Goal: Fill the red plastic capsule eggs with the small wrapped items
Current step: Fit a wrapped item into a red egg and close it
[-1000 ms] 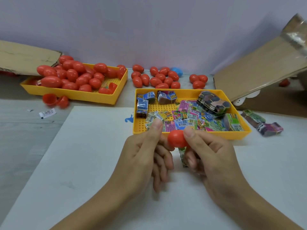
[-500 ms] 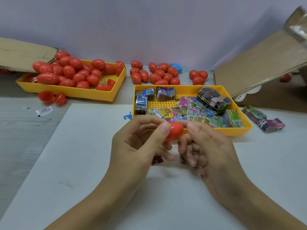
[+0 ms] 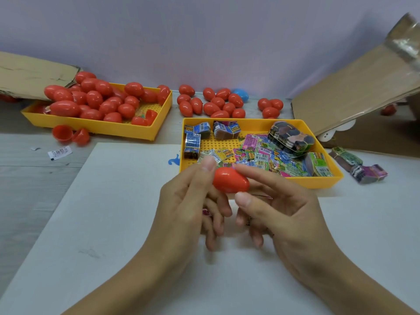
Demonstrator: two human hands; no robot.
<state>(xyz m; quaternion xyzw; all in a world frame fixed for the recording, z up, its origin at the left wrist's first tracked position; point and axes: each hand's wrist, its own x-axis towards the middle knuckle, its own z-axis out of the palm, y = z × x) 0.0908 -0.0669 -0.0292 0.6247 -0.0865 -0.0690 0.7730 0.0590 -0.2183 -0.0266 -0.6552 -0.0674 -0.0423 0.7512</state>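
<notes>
A closed red capsule egg [image 3: 230, 180] lies sideways in the air in front of the near yellow tray [image 3: 295, 181]. My right hand [image 3: 279, 212] pinches it between forefinger on top and thumb below. My left hand [image 3: 188, 208] holds its left end, thumb up beside it and fingers curled under. Small wrapped items [image 3: 268, 155] in bright wrappers fill that tray, with banded bundles at its back. A bit of pink wrapper [image 3: 206, 211] shows by my left fingers; whether it is held is hidden.
A second yellow tray [image 3: 91, 126] at the back left holds several red eggs, with open halves [image 3: 68, 134] before it. Loose red eggs [image 3: 211, 103] and a blue one [image 3: 241, 94] lie by the wall. Cardboard [image 3: 352, 87] leans right; bundles [image 3: 363, 167] lie beside the tray. A white board [image 3: 113, 223] lies under my hands.
The egg, held upright between both hands a second ago, now lies sideways with its full closed shape showing. My left thumb has slid to its left end.
</notes>
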